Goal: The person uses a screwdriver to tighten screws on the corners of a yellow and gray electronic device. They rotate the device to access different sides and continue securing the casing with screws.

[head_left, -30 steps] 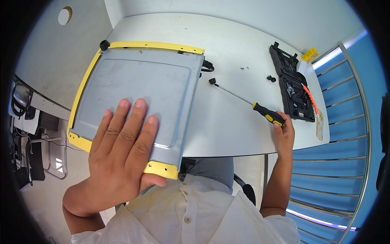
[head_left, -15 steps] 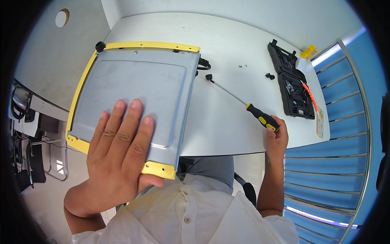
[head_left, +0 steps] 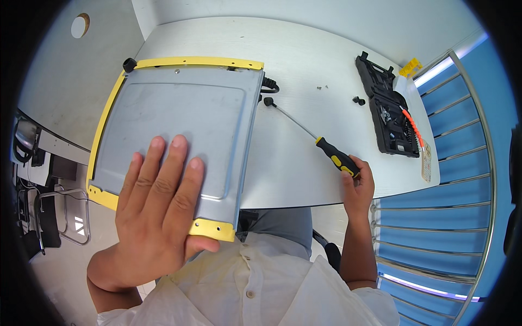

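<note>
My left hand (head_left: 157,212) lies flat on a grey metal panel (head_left: 185,117) edged with yellow strips. Its fingers are spread, and its thumb passes over or under the front edge; I cannot tell which. My right hand (head_left: 359,187) is closed around the black and yellow handle of a screwdriver (head_left: 337,158). The shaft points to the far left, with a black rubber foot (head_left: 268,101) at its tip, close to the panel's right side. A similar black foot (head_left: 129,64) sits at the panel's far left corner. A black cord (head_left: 270,83) shows behind the right edge.
Two small black feet (head_left: 359,101) and a few tiny screws (head_left: 319,88) lie on the white table (head_left: 304,49). At the right is an opened black tool case (head_left: 391,127) with an orange flexible shaft (head_left: 411,127). Metal rails (head_left: 435,228) stand beyond the table's right edge.
My right hand has moved slightly left with the screwdriver, bringing the foot at its tip closer to the panel's right side. My left hand stays on the panel.
</note>
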`<action>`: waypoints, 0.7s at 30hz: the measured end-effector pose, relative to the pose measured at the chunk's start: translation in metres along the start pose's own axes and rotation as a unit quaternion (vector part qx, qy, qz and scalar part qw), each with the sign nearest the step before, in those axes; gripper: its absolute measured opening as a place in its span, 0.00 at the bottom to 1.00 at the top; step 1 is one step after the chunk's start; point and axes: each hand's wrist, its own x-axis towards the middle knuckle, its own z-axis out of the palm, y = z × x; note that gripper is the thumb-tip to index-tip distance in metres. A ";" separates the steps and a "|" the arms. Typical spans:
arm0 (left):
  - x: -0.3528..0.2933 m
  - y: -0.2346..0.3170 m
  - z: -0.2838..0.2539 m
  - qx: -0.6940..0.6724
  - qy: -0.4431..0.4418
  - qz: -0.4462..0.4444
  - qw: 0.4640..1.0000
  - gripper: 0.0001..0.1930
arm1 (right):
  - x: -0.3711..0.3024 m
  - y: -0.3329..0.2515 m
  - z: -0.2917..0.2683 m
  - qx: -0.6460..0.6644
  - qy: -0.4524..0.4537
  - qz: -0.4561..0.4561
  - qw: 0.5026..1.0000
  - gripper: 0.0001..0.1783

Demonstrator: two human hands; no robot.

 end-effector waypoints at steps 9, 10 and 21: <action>0.002 -0.002 0.001 -0.004 -0.003 0.000 1.000 0.41 | 0.039 -0.014 -0.013 -0.198 -0.109 -0.123 0.966 0.24; 0.002 -0.002 0.000 -0.004 -0.003 0.000 1.000 0.41 | 0.043 -0.020 -0.012 -0.195 -0.118 -0.126 0.965 0.24; 0.003 -0.001 0.002 -0.015 -0.001 -0.006 1.000 0.43 | 0.048 -0.036 0.016 -0.323 -0.172 -0.174 0.914 0.29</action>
